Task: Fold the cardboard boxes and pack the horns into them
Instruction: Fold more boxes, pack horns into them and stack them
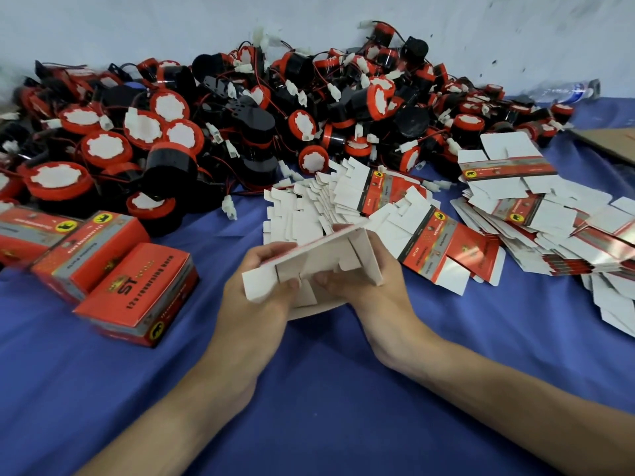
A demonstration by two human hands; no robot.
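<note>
Left hand (261,276) and right hand (360,269) both pinch a half-folded box (323,255) above the desk (309,389); thin card looks light and easily creased, best held by panel edges, not flaps

I'm seeing a half-folded white box (319,266) tilting at centre; red-black horns (220,132) piling at twelve o'clock.

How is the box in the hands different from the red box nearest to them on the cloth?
The box in the hands is half folded, flaps loose; the closed red box is fully shaped. The first shows mostly its white inside; the second shows red print. The left hand and right hand hold the first; the second rests on the blue cloth.
</note>
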